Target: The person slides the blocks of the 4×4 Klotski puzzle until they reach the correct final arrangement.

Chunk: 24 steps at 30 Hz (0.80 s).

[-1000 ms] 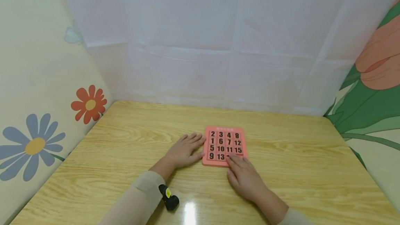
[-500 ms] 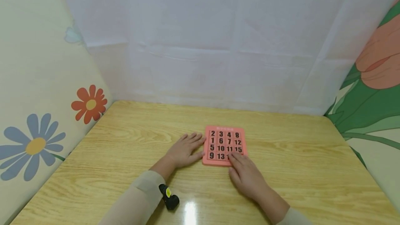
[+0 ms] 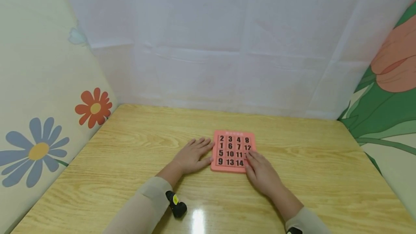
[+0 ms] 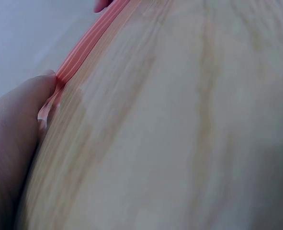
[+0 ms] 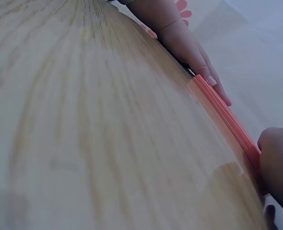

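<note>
A pink number slide puzzle with black numerals lies on the wooden table. My left hand rests flat beside it, with fingertips and thumb touching its left edge. The fingers of my right hand are extended over its lower right corner, fingertips on the right column around the 15 tile. They cover most of that numeral and the bottom right corner. The 14 tile shows in the bottom row. Seen low in the left wrist view, the left thumb meets the puzzle's side.
The wooden table reaches back to a white cloth. Flower-patterned panels stand at both sides. A black device is strapped at the left wrist.
My right hand has shifted rightward from the bottom row's 14 tile to the right column, uncovering the 14. My left hand and the puzzle have stayed in place.
</note>
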Motion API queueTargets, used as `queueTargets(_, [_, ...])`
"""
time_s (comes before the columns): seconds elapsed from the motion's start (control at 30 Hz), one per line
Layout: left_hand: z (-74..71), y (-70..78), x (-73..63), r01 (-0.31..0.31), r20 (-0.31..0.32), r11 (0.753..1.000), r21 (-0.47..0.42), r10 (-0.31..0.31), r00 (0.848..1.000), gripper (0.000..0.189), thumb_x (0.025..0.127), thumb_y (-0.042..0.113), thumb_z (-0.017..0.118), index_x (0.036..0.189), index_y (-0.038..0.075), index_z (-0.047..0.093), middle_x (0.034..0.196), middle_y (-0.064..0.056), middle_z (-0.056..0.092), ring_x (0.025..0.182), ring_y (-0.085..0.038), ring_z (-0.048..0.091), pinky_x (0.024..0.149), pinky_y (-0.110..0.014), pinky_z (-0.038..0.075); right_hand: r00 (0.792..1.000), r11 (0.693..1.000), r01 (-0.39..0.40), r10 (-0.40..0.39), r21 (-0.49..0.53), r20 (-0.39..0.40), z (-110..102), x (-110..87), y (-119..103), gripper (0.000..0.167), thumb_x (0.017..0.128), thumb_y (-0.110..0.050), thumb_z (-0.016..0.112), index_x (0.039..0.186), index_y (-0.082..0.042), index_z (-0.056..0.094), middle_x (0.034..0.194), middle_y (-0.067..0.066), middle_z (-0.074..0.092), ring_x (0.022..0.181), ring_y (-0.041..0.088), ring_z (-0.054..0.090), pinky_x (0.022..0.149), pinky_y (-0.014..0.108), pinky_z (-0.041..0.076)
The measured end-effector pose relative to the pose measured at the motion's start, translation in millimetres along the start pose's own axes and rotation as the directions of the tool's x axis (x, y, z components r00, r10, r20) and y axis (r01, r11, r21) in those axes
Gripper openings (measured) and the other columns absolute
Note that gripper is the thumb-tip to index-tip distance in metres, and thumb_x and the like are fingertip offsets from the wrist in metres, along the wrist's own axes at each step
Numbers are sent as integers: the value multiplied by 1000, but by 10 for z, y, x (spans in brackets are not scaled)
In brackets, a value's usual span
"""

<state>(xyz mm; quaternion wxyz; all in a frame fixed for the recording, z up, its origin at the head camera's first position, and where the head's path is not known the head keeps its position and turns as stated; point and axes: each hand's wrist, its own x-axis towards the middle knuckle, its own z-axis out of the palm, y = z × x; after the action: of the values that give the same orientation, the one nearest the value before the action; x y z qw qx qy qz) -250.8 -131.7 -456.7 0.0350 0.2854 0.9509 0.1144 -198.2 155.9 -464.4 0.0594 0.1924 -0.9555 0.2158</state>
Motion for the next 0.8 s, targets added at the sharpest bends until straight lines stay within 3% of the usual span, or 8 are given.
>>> queueTargets(0.8, [19, 3, 15, 4, -1, 1000, 11, -4, 1000, 66, 100, 52, 41, 155, 17, 31, 162, -6, 28, 152, -29, 20, 125, -50, 13, 999, 1000, 10, -11, 14, 39, -18, -22, 48, 45, 102, -25, 50, 140, -1, 53, 151, 15, 46, 142, 32, 40, 120, 47, 30])
